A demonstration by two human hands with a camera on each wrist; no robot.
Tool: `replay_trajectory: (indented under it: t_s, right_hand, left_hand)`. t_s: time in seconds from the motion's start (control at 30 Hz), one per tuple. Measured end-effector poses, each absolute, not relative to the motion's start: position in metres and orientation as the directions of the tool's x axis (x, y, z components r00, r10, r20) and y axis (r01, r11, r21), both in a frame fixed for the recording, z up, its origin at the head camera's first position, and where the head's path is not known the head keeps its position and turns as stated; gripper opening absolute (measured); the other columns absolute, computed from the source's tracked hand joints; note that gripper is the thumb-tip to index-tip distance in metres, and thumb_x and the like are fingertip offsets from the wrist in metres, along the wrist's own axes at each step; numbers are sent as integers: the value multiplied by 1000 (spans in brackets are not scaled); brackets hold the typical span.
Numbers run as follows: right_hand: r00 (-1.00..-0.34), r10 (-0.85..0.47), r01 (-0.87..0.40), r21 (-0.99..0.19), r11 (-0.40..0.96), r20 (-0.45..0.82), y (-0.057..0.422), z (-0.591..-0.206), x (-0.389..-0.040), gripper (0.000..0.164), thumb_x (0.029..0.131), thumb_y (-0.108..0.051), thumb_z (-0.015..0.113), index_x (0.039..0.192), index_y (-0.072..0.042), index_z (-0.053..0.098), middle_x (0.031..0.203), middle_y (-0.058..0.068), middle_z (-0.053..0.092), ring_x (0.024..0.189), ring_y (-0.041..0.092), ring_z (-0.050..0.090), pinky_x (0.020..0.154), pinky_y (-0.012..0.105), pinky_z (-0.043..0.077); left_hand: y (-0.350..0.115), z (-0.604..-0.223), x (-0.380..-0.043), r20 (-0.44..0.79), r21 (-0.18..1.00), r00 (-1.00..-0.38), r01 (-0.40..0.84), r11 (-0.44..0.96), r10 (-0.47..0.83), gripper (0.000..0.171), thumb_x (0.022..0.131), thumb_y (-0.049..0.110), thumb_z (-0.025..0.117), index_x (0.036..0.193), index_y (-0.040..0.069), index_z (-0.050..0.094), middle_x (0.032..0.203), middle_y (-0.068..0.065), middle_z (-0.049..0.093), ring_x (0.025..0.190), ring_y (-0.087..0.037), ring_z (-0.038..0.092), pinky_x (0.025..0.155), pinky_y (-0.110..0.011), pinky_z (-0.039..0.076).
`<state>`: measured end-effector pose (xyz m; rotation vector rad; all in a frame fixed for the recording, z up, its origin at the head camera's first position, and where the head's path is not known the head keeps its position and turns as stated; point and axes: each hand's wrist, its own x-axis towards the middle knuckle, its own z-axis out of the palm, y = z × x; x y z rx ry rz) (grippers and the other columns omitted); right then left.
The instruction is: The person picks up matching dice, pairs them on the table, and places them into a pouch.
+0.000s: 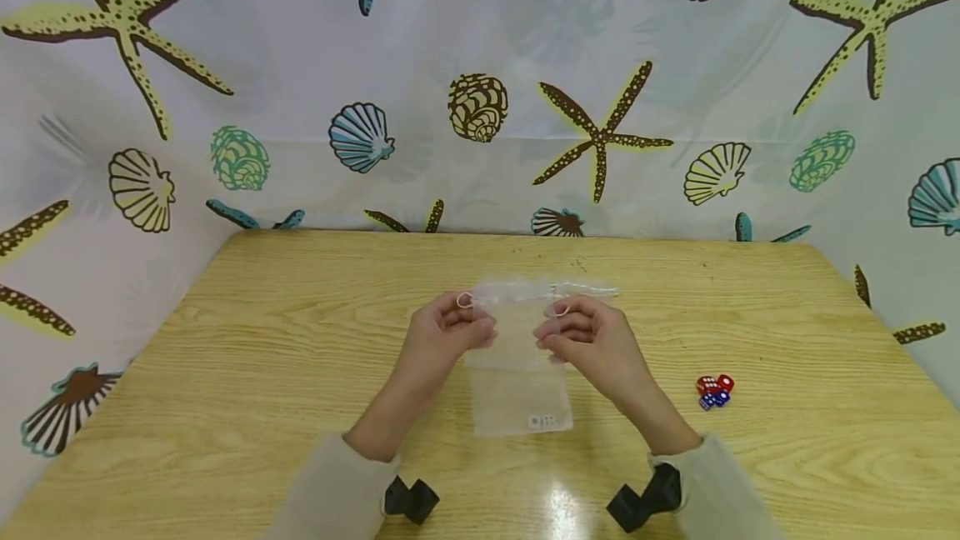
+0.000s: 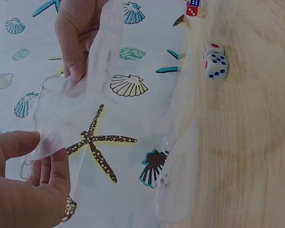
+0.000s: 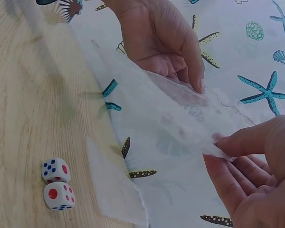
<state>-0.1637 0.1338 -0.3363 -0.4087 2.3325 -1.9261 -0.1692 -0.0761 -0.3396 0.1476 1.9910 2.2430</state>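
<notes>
A sheer white drawstring pouch [image 1: 513, 340] is held up in front of me by both hands, with thin white cord loops at its upper sides. My left hand [image 1: 447, 332] pinches one side of it between thumb and fingers. On the opposite side, my right hand [image 1: 588, 340] pinches the fabric the same way; in the right wrist view this hand [image 3: 256, 166] has its thumb on top of the cloth. White dice [image 2: 215, 61] lie on the table below the hands; in the head view they show faintly through the fabric.
Red and blue dice [image 1: 712, 390] sit together on the wooden table [image 1: 262, 357], right of my right hand. Another sheer white piece [image 3: 116, 190] lies on the tabletop. A cloth [image 1: 420, 48] printed with seashells and starfish hangs behind and beside the table.
</notes>
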Motion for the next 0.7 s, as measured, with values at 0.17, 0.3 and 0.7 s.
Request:
replay_trajectory:
  t_s: [0.17, 0.3, 0.7]
  right_hand:
    - [-959, -261, -172, -959, 226, 110, 136, -337, -164, 26, 87, 4, 62, 112, 9, 54, 102, 25, 69, 82, 6, 68, 72, 21, 55]
    - [-957, -255, -204, -942, 268, 134, 138, -335, -165, 30, 86, 3, 64, 115, 8, 55, 104, 24, 68, 89, 16, 69, 76, 22, 56]
    - [-878, -244, -455, -876, 161, 411, 152, -324, -166, 43, 83, 5, 68, 122, 3, 52, 122, 3, 57, 115, 12, 57, 93, 26, 51]
  left_hand:
    - [-71, -338, -165, 59, 997, -994, 54, -55, 88, 22, 87, -6, 62, 106, -3, 53, 90, -7, 62, 76, -5, 63, 72, -21, 56]
    - [-65, -336, -160, 183, 983, -982, 184, 23, 38, 23, 85, -7, 64, 107, -6, 57, 93, -18, 65, 76, -5, 63, 70, -21, 56]
    - [-64, -344, -160, 732, 592, -672, 710, 381, 115, 21, 81, -8, 68, 101, -2, 63, 88, -14, 66, 78, -23, 67, 68, -27, 57]
